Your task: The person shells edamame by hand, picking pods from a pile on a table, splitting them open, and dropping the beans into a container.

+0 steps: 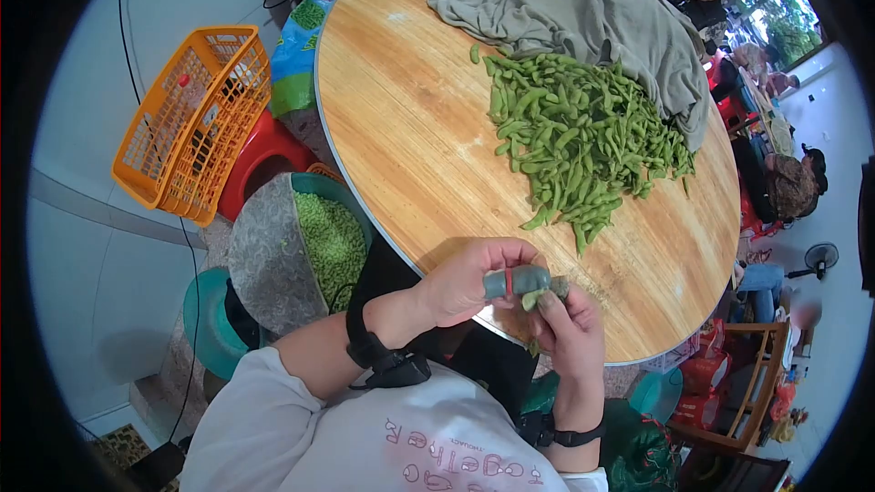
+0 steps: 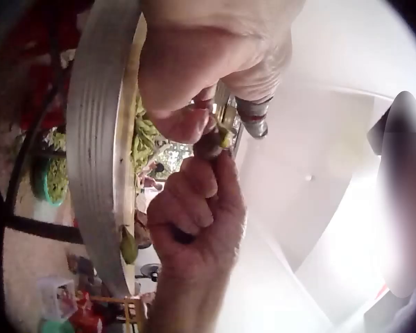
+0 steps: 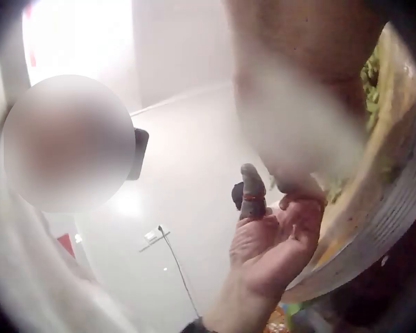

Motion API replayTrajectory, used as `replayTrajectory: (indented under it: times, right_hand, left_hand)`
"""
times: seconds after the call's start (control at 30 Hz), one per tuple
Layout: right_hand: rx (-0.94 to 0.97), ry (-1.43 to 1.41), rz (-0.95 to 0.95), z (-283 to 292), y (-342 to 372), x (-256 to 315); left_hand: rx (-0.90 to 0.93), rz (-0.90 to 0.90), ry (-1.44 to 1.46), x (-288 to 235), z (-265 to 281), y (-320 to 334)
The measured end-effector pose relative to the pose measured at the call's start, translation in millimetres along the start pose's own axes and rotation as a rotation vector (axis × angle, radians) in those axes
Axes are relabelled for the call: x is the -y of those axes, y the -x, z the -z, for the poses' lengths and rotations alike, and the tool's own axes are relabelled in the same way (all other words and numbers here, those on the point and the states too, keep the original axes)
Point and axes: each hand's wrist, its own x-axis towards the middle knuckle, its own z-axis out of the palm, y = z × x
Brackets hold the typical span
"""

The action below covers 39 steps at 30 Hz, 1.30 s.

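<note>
Over the near edge of the round wooden table (image 1: 401,109), both hands meet at a small green pod (image 1: 531,300). My left hand (image 1: 465,282), with grey wrapping and a red band on one finger, holds it from the left; part of this grip is hidden. My right hand (image 1: 571,328) pinches the pod between thumb and a dark-tipped finger. The left wrist view shows the pod (image 2: 224,136) between the fingertips of both hands. In the right wrist view my left hand (image 3: 274,239) has its wrapped finger sticking up. A heap of green pods (image 1: 583,146) lies farther back on the table.
A grey-green cloth (image 1: 565,0) covers the heap's far part. Left of the table are a tub of shelled green beans (image 1: 333,251), an orange basket (image 1: 155,159), a red stool (image 1: 239,173) and a teal basin (image 1: 205,323). Other people sit beyond the table.
</note>
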Motion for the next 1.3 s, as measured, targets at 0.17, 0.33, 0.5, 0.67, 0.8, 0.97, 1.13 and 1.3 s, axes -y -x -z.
replayTrajectory:
  times: [0.17, 0.33, 0.5, 0.67, 0.8, 0.97, 1.13, 1.3]
  right_hand:
    - [-0.204, 0.471, 0.144, -6.8, -9.0, 1.2]
    - [-0.132, 0.956, 0.187, 2.7, -45.3, 34.8]
    - [-0.209, 1.794, 0.459, 7.6, -68.9, 39.4]
    - [-0.250, 1.777, 0.394, 14.7, -46.9, 28.6]
    - [-0.302, 0.935, 0.347, 25.5, -33.2, 17.2]
    - [-0.196, 0.197, -0.016, 11.4, 0.6, 20.4]
    - [-0.132, 0.071, 0.043, 8.9, 15.9, 10.5]
    - [-0.070, 0.062, 0.039, 13.9, 21.4, 4.8]
  left_hand:
    - [-0.208, -0.116, -0.656, -10.2, -10.2, 3.3]
    - [-0.328, -0.236, -0.707, -14.5, -1.4, 2.5]
    - [-0.330, -0.223, -0.709, -15.9, 2.8, 4.5]
    - [-0.119, -0.032, -0.951, -14.5, -11.3, 10.2]
    - [-0.196, -0.145, -0.868, 5.4, -8.6, -1.7]
    - [-0.207, -0.261, -0.791, 15.4, -23.6, -9.3]
    - [-0.288, -0.248, -0.533, 17.0, -29.6, -8.8]
    - [-0.326, -0.282, -0.651, 20.4, -36.7, -8.3]
